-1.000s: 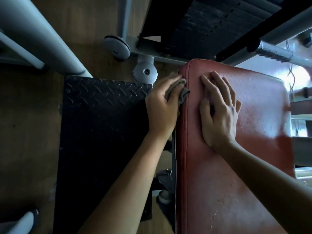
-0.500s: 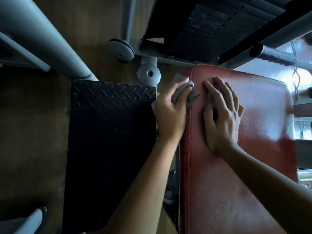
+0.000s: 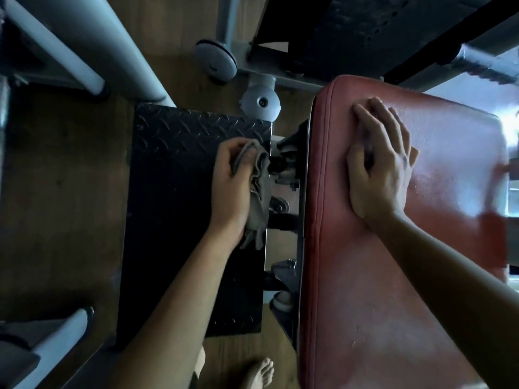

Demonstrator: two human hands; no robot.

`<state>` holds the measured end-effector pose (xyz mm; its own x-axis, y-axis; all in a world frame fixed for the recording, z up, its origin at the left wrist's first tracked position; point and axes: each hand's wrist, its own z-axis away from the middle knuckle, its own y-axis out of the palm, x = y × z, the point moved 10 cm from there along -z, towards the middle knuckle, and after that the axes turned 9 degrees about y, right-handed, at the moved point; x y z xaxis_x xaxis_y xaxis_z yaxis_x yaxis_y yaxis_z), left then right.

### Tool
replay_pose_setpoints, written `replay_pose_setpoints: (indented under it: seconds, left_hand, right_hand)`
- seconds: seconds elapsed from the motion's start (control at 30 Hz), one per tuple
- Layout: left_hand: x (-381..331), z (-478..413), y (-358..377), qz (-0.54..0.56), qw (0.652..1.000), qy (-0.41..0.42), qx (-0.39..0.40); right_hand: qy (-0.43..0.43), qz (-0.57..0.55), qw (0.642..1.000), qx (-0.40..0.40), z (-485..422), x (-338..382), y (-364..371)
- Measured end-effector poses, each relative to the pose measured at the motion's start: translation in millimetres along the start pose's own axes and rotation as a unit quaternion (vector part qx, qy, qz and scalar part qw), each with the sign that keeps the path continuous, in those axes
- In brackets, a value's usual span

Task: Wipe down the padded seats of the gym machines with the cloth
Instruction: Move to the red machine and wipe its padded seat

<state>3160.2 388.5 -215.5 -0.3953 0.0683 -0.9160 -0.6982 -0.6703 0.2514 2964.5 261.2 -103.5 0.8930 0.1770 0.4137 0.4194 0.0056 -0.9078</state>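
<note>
My left hand grips the bunched cloth clear of the red padded seat, which lies at its three o'clock, running twelve to six, my right hand flat on it.

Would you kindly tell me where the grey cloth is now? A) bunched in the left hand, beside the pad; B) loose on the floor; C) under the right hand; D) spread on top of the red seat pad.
A: the left hand grips the bunched cloth beside the red seat pad; the right hand rests flat on the pad.
</note>
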Motion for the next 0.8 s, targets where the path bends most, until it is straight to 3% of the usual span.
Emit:
replay_pose_setpoints:
  seconds: [0.13, 0.23, 0.37, 0.57, 0.7, 0.8]
  left_hand:
    - [-2.4, 73.0, 35.1, -0.010, 0.996, 0.009, 0.093]
    - [-11.4, 89.9, 45.2, -0.055, 0.994, 0.068, 0.062]
    - [-6.8, 30.4, 51.5, -0.101, 0.990, 0.093, 0.027]
    - [-15.2, 108.2, 36.1, -0.114, 0.987, 0.093, 0.056]
    - [-16.7, 57.4, 50.6, -0.112, 0.986, 0.114, 0.048]
    - [-6.3, 72.5, 44.2, -0.110, 0.988, 0.090, 0.058]
  right_hand:
    - [0.002, -0.010, 1.000, -0.009, 1.0, -0.1, -2.0]
    - [0.003, -0.013, 1.000, -0.017, 2.3, 0.0, -4.1]
    - [0.002, -0.002, 1.000, -0.020, 0.8, 1.6, -1.7]
    - [0.005, 0.006, 1.000, -0.017, 0.9, 2.0, -2.5]
    - [0.005, 0.009, 1.000, -0.015, 0.5, 1.6, -2.1]
    - [0.006, 0.013, 1.000, -0.016, 0.2, 1.5, -2.1]
